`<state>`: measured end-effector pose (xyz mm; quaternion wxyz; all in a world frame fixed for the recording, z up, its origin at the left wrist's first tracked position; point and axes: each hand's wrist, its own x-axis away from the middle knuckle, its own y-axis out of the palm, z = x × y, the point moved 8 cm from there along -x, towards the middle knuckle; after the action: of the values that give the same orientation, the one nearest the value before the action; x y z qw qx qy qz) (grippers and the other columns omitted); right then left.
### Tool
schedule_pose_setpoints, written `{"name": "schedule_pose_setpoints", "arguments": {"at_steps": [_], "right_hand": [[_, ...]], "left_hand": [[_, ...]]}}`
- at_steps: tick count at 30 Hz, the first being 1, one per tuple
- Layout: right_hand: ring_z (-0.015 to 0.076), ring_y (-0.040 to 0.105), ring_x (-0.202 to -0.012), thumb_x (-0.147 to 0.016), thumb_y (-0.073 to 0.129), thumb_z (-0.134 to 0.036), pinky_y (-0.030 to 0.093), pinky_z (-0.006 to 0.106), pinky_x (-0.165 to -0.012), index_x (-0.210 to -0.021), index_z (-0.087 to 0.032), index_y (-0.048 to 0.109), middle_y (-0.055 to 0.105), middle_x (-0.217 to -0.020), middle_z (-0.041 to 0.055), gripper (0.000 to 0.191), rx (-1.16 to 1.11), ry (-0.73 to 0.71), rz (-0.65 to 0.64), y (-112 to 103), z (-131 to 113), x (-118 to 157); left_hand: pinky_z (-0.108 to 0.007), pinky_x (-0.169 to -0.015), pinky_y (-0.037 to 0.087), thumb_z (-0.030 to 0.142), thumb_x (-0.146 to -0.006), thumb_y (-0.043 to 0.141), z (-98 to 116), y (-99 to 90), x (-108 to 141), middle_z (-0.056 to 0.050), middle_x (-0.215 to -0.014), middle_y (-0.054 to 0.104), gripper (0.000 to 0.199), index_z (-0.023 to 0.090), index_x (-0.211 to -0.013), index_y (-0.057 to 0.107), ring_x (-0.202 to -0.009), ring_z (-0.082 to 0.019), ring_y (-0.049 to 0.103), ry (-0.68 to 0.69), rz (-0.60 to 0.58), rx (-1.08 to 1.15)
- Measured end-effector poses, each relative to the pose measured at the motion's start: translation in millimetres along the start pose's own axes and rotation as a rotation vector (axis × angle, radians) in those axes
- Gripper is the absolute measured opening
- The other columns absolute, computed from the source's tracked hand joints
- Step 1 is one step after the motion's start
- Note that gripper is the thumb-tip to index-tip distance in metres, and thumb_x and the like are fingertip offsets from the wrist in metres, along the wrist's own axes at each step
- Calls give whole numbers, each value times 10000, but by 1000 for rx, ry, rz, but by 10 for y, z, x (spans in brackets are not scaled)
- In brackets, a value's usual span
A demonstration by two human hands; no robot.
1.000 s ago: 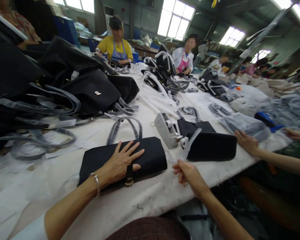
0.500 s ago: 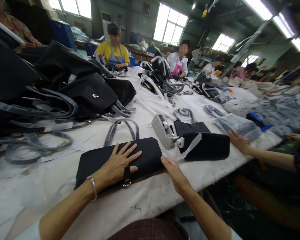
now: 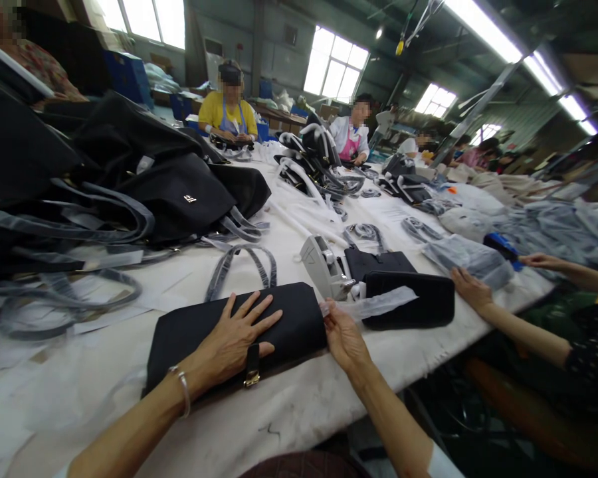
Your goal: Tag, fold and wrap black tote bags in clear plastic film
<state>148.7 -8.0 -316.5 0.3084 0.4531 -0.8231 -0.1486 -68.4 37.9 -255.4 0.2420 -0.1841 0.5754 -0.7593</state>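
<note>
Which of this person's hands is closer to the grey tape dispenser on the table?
The right hand is nearer, just in front of the grey tape dispenser, pinching a clear plastic strip. The left hand is farther away, lying flat on a black handbag.

Your left hand (image 3: 239, 325) lies flat, palm down, fingers (image 3: 259, 307) splayed, left wrist (image 3: 194, 368) low and nearly straight. Your right hand (image 3: 341, 335) sits near it, fingers (image 3: 331, 312) drawn into a pinch against the thumb. Left forearm (image 3: 124, 425) angles in from lower left; right forearm (image 3: 389, 411) rises from the bottom edge. Both bare.
</note>
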Motion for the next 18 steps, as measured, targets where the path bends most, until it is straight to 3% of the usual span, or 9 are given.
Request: {"name": "schedule_pose_setpoints", "arguments": {"at_steps": [5,11,14,18], "right_hand": [[151,666,-760,-568,894,-286,549,265,-745,-823,-168,663,713,-818,6,364,18,-120,2,-52,-94,73],[143,630,-810,-696,789,-290,502,270,-791,-926,-182,661,699,-878,-7,284,173,-355,49,-25,-290,53],[132,581,-717,-707,726,-233,477,249,-708,-843,-175,653,657,-760,-27,165,307,-457,53,60,-395,66],[145,568,-680,-715,727,-280,475,269,-676,-804,-165,678,632,-724,-12,154,491,-485,-76,381,-451,134]], "left_hand": [[-717,-1112,83,475,-960,494,-37,41,-4,-37,-1573,206,570,420,-1473,253,-1449,-361,152,11,26,3],[-706,-1119,95,440,-933,536,-122,149,-22,-23,-1553,260,587,448,-1454,265,-1429,-364,224,37,104,-52],[-729,-1101,119,468,-919,528,-209,228,-67,1,-1537,284,566,491,-1425,276,-1419,-372,249,18,111,-64],[-727,-1105,119,456,-891,525,-310,302,-132,22,-1527,275,541,506,-1389,320,-1422,-370,231,-47,30,-65]]}}
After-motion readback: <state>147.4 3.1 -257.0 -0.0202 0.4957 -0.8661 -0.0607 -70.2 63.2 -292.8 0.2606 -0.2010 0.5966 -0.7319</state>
